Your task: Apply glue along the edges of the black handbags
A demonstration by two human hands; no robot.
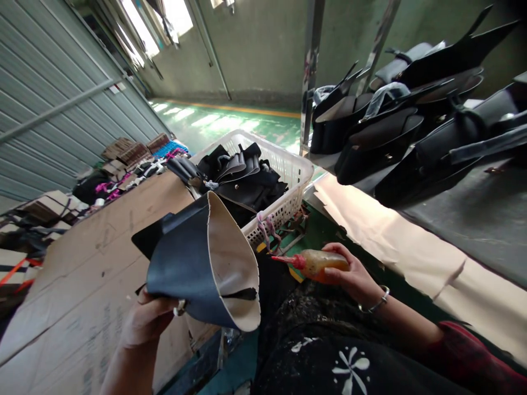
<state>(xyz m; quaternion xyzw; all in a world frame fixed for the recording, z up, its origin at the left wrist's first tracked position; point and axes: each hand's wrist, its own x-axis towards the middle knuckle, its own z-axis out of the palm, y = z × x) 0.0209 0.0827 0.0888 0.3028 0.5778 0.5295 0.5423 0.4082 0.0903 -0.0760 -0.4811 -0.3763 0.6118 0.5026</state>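
My left hand (150, 318) grips a dark leather bag body (181, 269) from below. The bag's wide mouth faces right and shows a beige inside with a short black strip on it. In my right hand (346, 269) is a translucent squeeze bottle (319, 265) partly filled with amber liquid. Its thin red nozzle points left toward the bag's mouth, with a gap between the two. Some fingertips of my left hand are hidden behind the leather.
A white plastic basket (298, 174) heaped with black leather pieces (242, 181) stands ahead. Cardboard (82, 280) covers the surface at left, with stacked bundles (123, 156) beyond. Several black bags (382, 148) sit on a rack at right, above brown paper (395, 241).
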